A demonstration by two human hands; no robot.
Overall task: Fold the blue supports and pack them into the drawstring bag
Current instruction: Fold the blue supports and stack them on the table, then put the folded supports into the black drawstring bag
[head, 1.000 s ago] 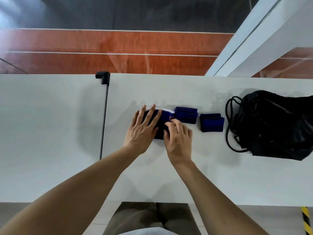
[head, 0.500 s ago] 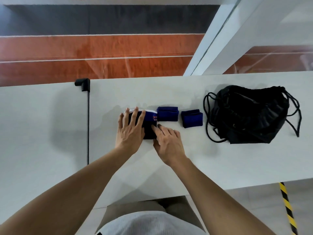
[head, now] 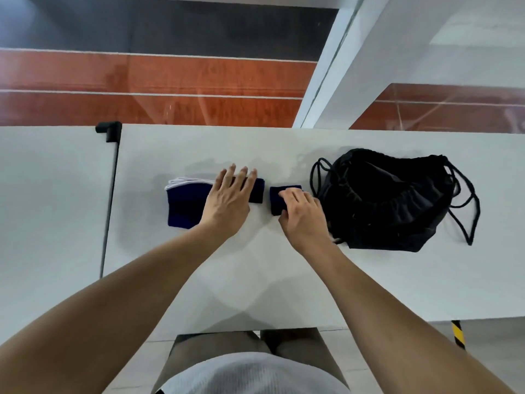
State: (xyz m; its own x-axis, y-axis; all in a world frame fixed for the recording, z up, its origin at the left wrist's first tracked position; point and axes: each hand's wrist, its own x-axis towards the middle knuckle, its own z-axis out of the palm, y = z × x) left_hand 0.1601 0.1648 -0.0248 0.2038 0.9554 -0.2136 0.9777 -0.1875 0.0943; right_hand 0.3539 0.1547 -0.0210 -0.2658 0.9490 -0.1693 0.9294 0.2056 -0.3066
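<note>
Three folded blue supports lie in a row on the white table (head: 284, 265). The largest support (head: 183, 206), with white edging, is at the left and nothing touches it. My left hand (head: 227, 204) lies flat with fingers spread over the middle small support (head: 258, 191). My right hand (head: 302, 214) pinches the rightmost small support (head: 276, 199) between thumb and fingers, hiding most of it. The black drawstring bag (head: 383, 200) lies just right of that hand, its mouth gathered and its cords looping out on both sides.
A dark seam (head: 109, 209) divides the table from another panel on the left, with a black clamp (head: 108, 130) at its far end. The near edge of the table runs above my lap. Yellow-black tape (head: 458, 335) marks the floor at lower right.
Both hands have left the large support and moved right. The left hand now rests on the middle support, and the right hand has closed on the rightmost one.
</note>
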